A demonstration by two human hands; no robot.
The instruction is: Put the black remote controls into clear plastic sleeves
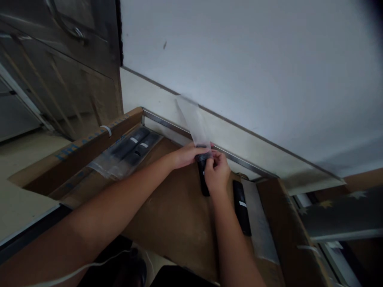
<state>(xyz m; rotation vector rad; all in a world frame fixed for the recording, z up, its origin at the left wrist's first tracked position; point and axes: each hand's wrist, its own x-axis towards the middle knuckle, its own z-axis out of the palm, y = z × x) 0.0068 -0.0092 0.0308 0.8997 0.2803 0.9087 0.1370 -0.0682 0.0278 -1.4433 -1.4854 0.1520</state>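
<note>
A clear plastic bag (195, 121) stands up from between my hands, its far end reaching toward the wall. Part of a black oblong item (202, 181) is inside the bag's near end; the rest sticks out below, over the cardboard. My left hand (189, 154) pinches the bag where it meets the item. Closed fingers of my right hand (218, 171) grip the same spot from the right, partly hiding the item. Another black oblong item (241, 207) with a white label lies to the right, beside a stack of flat plastic bags (260, 219).
Bagged black items (131, 147) with white labels lie at the left of the cardboard surface (173, 215). Cardboard sides (80, 145) border it left and right. Behind are a white wall (239, 59) and a metal door (60, 52). A white cable (89, 265) crosses the lower left.
</note>
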